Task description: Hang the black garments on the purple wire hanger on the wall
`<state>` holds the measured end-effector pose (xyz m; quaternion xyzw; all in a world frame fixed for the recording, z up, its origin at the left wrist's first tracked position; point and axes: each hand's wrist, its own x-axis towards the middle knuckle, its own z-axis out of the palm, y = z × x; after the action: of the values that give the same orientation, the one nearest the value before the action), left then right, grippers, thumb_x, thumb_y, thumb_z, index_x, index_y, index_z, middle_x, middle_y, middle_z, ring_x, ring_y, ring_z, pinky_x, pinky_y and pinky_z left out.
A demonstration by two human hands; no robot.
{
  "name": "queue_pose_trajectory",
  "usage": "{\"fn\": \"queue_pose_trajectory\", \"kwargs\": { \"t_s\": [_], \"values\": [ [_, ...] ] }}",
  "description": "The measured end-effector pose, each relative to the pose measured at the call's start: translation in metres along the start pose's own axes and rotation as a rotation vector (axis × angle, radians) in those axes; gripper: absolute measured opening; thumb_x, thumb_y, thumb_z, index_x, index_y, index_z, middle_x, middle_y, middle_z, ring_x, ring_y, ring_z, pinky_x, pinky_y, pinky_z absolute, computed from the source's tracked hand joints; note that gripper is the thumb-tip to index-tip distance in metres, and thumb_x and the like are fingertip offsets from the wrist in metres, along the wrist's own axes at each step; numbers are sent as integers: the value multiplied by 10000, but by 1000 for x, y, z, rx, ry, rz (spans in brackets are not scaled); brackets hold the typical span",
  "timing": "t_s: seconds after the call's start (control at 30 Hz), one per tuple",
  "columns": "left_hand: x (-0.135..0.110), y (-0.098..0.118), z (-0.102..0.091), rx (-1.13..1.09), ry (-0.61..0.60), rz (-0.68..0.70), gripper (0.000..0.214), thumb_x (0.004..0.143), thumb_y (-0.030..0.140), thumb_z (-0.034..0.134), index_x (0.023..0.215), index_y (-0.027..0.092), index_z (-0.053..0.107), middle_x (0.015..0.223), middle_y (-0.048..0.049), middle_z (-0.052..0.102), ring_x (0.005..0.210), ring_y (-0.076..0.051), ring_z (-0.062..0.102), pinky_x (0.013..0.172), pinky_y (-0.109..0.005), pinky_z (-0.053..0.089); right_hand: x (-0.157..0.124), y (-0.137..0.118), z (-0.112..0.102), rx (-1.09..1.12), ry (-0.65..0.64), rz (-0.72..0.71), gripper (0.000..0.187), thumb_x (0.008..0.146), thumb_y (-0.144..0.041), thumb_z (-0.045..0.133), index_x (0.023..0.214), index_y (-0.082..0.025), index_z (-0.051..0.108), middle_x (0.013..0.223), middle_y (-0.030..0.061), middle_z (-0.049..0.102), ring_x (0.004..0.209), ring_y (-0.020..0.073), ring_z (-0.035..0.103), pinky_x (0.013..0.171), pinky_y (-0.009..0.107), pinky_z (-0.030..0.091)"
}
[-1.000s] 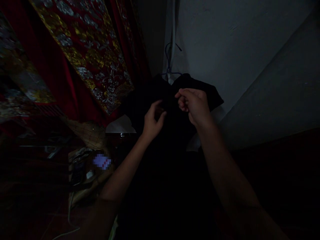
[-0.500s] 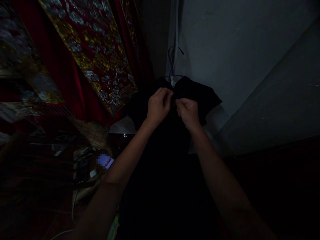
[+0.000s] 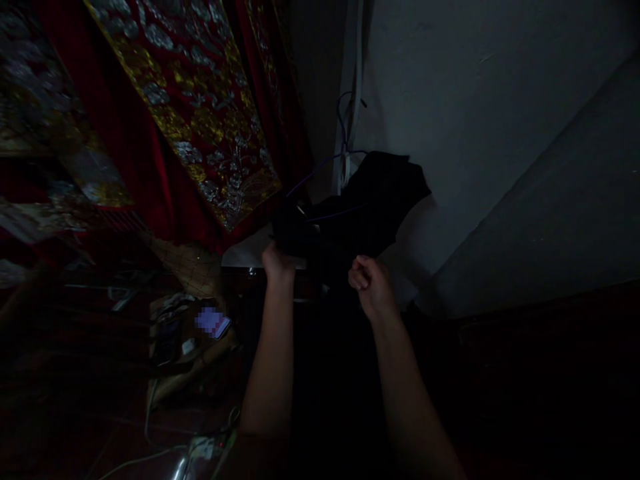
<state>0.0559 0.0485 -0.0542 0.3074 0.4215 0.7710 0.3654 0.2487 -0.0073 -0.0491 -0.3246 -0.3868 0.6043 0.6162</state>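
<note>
A black shirt [image 3: 385, 193] hangs from a thin purple hanger [image 3: 320, 165] hooked in the corner. Its right shoulder still rests on the hanger; the left side has dropped off, leaving that arm and part of the lower bar bare. My left hand [image 3: 279, 263] is closed on the lowered left part of the cloth, its fingertips hidden. Lower down at the front, my right hand [image 3: 370, 283] is curled closed against the dark shirt, seemingly gripping its edge. The folds are hard to make out in this dim light.
Red cloth with gold and silver embroidery [image 3: 200, 120] hangs at the left. A lit phone [image 3: 215, 323] lies on a low surface beside dark items. A power strip [image 3: 203, 447] and cables lie at lower left. A pale wall [image 3: 490, 133] rises at right.
Both hands have moved down from the shirt's neckline, the left one also outward. The shirt's left shoulder has come off the hanger, which now shows its bare arm.
</note>
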Motion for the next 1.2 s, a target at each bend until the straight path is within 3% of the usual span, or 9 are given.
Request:
{"fn": "queue_pose_trajectory", "kwargs": {
  "t_s": [0.13,0.33,0.53,0.7,0.8,0.9,1.0,1.1,1.2],
  "values": [
    [-58,-36,-13,225,137,156,271,984,393,453,887,193,608,815,-27,650,817,-157,630,798,-268,501,-12,5,-17,-13,12,37,323,727,-447,687,576,-206,533,409,-86,253,389,69,264,430,236,240],
    [-81,-54,-13,548,-248,171,297,1006,420,428,818,208,518,723,9,512,689,-142,499,676,-257,399,-15,0,-47,-65,87,66,311,694,-435,710,559,-204,553,411,-76,293,401,72,266,435,240,236],
    [-98,-36,10,282,-328,93,324,1007,487,417,863,213,515,766,1,512,726,-144,508,706,-245,445,-18,18,-47,-460,109,55,362,684,-544,769,705,-191,692,637,24,618,597,149,545,520,256,399],
    [-110,-12,30,309,-512,260,280,1013,413,451,898,204,598,895,-49,613,905,-186,597,875,-301,482,-27,19,-24,-300,-131,-5,400,696,-446,822,1024,-258,691,1068,41,720,1057,219,647,910,314,515],
    [-101,2,31,378,-538,401,224,993,377,511,950,205,649,1087,-93,642,1104,-223,599,1008,-349,457,-25,5,-19,-270,-258,52,410,717,-356,797,1099,-261,680,1058,31,722,1012,210,660,914,326,514],
    [-87,9,20,465,-662,384,270,1006,355,487,1181,222,644,1217,-100,668,1187,-227,611,1026,-352,476,-5,-22,-21,-433,-341,38,231,696,-256,744,920,-222,700,844,13,700,790,190,646,750,307,519],
    [-76,6,4,589,-839,334,272,987,385,526,1105,225,711,942,-38,750,899,-213,711,804,-309,563,37,-48,-21,-588,-240,-265,86,668,-197,657,753,-210,656,739,7,638,720,176,605,663,277,488],
    [-65,1,-6,703,-925,273,218,923,393,627,937,216,753,821,-13,753,739,-217,709,677,-298,553,91,-53,-18,-706,-65,-520,287,691,-187,618,969,-217,684,938,45,686,845,201,637,708,290,504],
    [-53,3,-6,794,-922,211,236,935,388,598,917,207,749,847,-41,761,724,-220,706,651,-290,515,136,-37,-19,-824,-48,-509,304,775,-228,580,1064,-199,670,1052,77,709,978,229,636,815,329,504]
  ]
}}
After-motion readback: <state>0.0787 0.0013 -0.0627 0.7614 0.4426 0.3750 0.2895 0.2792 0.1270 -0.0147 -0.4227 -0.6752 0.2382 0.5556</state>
